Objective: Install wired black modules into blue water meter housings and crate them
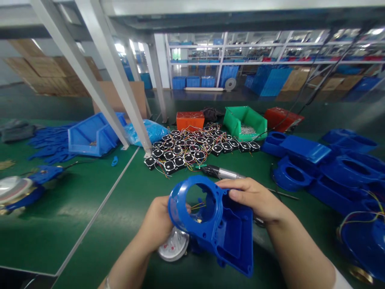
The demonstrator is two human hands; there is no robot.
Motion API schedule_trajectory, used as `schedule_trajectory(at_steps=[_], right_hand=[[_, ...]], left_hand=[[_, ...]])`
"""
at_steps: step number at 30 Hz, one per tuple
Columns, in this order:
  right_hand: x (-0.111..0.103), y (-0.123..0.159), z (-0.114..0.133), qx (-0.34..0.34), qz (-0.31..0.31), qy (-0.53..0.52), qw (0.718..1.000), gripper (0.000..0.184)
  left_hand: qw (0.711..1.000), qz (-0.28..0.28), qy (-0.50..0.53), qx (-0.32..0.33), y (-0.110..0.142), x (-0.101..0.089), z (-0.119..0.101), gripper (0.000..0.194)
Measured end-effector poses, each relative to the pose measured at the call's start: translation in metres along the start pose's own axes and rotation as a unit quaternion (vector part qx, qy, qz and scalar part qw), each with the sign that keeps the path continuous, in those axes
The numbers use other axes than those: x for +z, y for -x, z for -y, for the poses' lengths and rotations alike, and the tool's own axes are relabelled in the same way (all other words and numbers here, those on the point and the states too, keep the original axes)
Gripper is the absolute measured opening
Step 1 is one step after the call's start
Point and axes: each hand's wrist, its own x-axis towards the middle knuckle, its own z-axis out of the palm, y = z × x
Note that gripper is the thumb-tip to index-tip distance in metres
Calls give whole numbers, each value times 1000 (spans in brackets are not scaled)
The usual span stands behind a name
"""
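Observation:
A blue plastic housing, with a round ring at one end and a rectangular box at the other, is held tilted above the green bench. My left hand is closed around the ring's left side, its fingertips partly hidden behind. My right hand grips the upper edge of the box part, thumb in front. Below the housing, close to my left hand, lies a round meter with a pale face, partly covered. Just beyond my hands rests an electric screwdriver with a silver body.
Several black square modules with wires are heaped ahead. Behind stand a green bin and an orange box. More blue housings pile up at right. At left are a blue bin, metal posts and another meter.

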Motion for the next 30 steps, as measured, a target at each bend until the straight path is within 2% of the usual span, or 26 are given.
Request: schedule_trajectory(at_steps=[3,6,11,16,19,25,30], right_hand=[[-3,-4,-2,-24,19,51,998,34],[-1,-5,-7,-16,38,53,998,36],[2,-9,-17,4,27,-9,1000,37],[2,-11,-23,28,19,-86,996,40],[3,-11,-22,42,10,-112,993,42],[9,-15,-22,24,14,-89,996,35],[13,-15,-30,35,10,-99,994,39]], left_hand=[[1000,-4,23,-9,-3,-2,0,10],[999,8,33,-10,-5,-5,1,10],[998,-1,68,-7,-5,-6,6,5],[993,-8,115,-34,-3,-3,3,5],[996,3,90,-26,-4,-2,0,8],[1000,-2,2,19,-8,-6,1,13],[998,18,-35,39,-9,-7,1,17]])
